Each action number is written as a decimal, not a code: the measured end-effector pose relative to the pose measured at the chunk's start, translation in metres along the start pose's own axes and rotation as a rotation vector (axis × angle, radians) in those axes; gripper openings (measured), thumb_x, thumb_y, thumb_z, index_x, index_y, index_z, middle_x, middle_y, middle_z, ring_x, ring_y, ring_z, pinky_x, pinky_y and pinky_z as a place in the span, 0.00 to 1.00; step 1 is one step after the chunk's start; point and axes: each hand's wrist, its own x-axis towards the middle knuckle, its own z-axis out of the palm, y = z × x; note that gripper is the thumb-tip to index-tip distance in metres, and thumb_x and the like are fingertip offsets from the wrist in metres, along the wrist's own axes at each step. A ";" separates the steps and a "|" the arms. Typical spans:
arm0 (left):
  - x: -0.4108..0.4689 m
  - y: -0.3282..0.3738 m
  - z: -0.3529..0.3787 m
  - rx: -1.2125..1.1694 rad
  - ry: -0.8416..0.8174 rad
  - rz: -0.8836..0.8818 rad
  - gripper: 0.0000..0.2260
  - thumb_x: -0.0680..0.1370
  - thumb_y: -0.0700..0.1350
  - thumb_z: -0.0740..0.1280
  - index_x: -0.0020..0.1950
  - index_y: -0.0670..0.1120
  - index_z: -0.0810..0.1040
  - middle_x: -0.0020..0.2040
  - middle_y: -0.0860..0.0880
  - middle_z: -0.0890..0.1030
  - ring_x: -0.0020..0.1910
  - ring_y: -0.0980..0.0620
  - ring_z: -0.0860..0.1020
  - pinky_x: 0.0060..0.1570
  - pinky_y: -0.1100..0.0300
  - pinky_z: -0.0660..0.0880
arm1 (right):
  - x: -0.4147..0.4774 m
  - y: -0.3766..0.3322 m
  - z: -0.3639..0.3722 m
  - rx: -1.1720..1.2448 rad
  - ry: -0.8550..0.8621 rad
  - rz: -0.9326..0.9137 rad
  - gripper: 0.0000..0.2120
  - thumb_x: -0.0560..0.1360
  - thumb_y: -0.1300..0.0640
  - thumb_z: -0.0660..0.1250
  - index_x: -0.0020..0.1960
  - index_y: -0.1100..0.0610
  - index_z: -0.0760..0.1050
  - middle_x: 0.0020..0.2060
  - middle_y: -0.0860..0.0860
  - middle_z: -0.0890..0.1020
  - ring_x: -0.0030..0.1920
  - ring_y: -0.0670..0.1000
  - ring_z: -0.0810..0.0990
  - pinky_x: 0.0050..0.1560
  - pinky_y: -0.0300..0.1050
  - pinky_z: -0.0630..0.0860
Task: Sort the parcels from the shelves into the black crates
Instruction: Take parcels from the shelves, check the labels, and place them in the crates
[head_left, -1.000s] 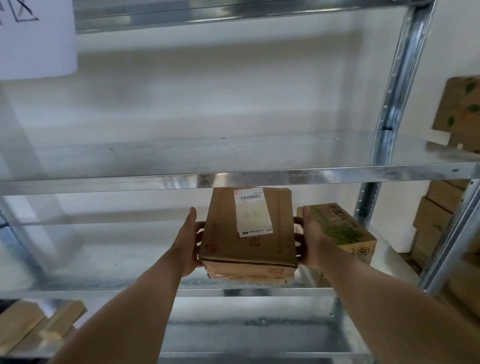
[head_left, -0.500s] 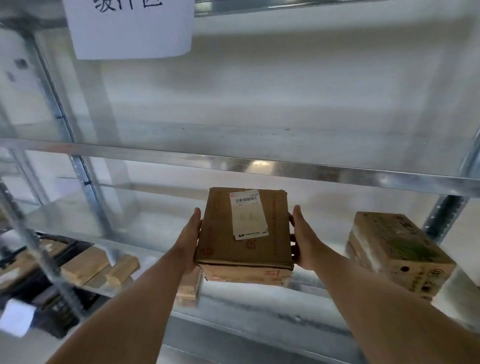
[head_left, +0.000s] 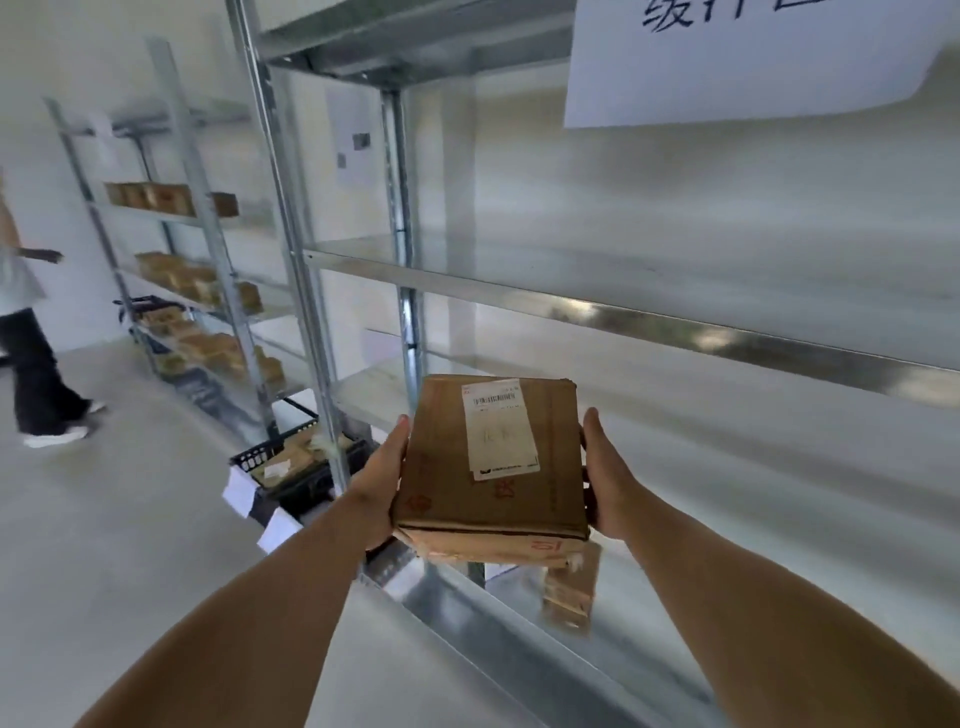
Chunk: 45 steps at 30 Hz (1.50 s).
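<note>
A brown cardboard parcel (head_left: 447, 483) with a white barcode label on top is held in the air in front of the metal shelf unit (head_left: 623, 312). My left hand (head_left: 379, 483) grips its left side and my right hand (head_left: 608, 478) grips its right side, fingers tucked underneath. A black crate (head_left: 306, 462) holding parcels stands on the floor to the left of the parcel, at the foot of the shelf post. One small parcel (head_left: 571, 592) lies on the lowest shelf below my hands.
A white paper sign (head_left: 753, 57) hangs at the upper right. Further shelves (head_left: 171, 249) with several brown parcels and another black crate (head_left: 150, 306) line the left wall. A person (head_left: 26, 332) walks at the far left. Grey floor lies to the left.
The parcel has come out of the shelf with both hands still on it. My view has swung left, bringing the black crate, the far shelves and the walking person into sight.
</note>
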 end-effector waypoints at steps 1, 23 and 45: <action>0.002 0.006 -0.023 -0.007 0.029 0.017 0.28 0.83 0.64 0.49 0.56 0.46 0.82 0.50 0.42 0.86 0.48 0.43 0.85 0.50 0.50 0.79 | 0.007 0.000 0.026 -0.008 -0.025 -0.008 0.32 0.76 0.25 0.45 0.53 0.44 0.80 0.59 0.59 0.82 0.60 0.63 0.80 0.68 0.61 0.74; 0.125 0.089 -0.339 0.000 0.536 -0.015 0.30 0.81 0.68 0.48 0.63 0.50 0.79 0.56 0.46 0.84 0.55 0.42 0.82 0.63 0.44 0.75 | 0.249 -0.018 0.402 -0.360 -0.385 0.025 0.49 0.70 0.19 0.43 0.80 0.48 0.62 0.78 0.55 0.66 0.78 0.61 0.63 0.77 0.64 0.58; 0.359 0.235 -0.625 -0.002 0.584 0.030 0.28 0.81 0.67 0.48 0.62 0.50 0.77 0.62 0.46 0.81 0.62 0.42 0.78 0.70 0.44 0.68 | 0.504 -0.081 0.714 -0.234 -0.473 -0.022 0.35 0.82 0.31 0.44 0.72 0.51 0.72 0.66 0.55 0.79 0.66 0.58 0.76 0.65 0.54 0.66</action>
